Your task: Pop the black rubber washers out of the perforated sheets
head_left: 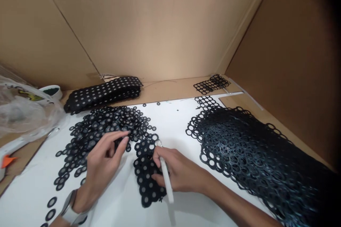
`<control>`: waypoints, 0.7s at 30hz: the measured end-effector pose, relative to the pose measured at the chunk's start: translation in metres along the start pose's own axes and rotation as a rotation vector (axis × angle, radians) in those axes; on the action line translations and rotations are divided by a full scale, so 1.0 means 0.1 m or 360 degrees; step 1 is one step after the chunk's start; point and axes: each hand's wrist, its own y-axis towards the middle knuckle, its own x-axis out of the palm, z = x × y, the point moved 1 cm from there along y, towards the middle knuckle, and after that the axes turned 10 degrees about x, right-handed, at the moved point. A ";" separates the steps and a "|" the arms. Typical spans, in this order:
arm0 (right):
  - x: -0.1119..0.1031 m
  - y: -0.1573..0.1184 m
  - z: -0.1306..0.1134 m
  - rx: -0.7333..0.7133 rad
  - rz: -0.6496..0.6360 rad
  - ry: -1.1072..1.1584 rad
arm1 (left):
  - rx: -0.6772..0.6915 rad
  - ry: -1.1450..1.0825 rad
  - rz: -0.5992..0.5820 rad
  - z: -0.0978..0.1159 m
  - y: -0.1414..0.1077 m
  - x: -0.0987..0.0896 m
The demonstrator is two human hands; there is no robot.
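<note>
My right hand (173, 170) is closed round a white pen-like tool (166, 179), whose upper end meets the top of a black piece with rows of grey dots (149, 179). That piece lies on the white board at the centre. To its left, my left hand (106, 159) has thumb and index finger brought near each other at the edge of a pile of small black rings with grey centres (106, 124). Whether anything sits between those fingertips is too small to tell. A watch is on my left wrist.
A large heap of black ring netting (239, 145) covers the right side. Behind are a small netting piece (211, 84) and a folded dotted black strip (103, 93). At left are a plastic bag (23, 109), a white bowl (50, 93) and a white tool with an orange part (7, 161).
</note>
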 end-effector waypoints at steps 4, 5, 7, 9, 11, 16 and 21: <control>-0.01 0.00 0.01 -0.0057 0.0037 0.0052 | 0.0291 -0.0133 -0.0242 0.11 -0.15 0.09; -0.01 0.00 0.01 -0.0072 0.0058 0.0069 | 0.0336 -0.0171 -0.0315 0.12 -0.18 0.11; 0.00 0.00 0.02 -0.0124 0.0120 0.0083 | 0.0393 -0.0233 -0.0443 0.12 -0.24 0.16; 0.01 0.00 0.02 -0.0239 0.0207 0.0042 | 0.0369 -0.0328 -0.0505 0.13 -0.25 0.20; 0.02 -0.01 0.01 -0.0450 0.0266 -0.0080 | 0.0253 -0.0476 -0.0509 0.15 -0.22 0.23; 0.07 -0.02 0.03 -0.0819 0.0426 -0.0536 | -0.0019 -0.0847 -0.0551 0.20 -0.12 0.23; 0.06 -0.02 0.07 -0.0701 0.0315 -0.0289 | -0.0090 -0.0781 -0.0630 0.18 -0.12 0.21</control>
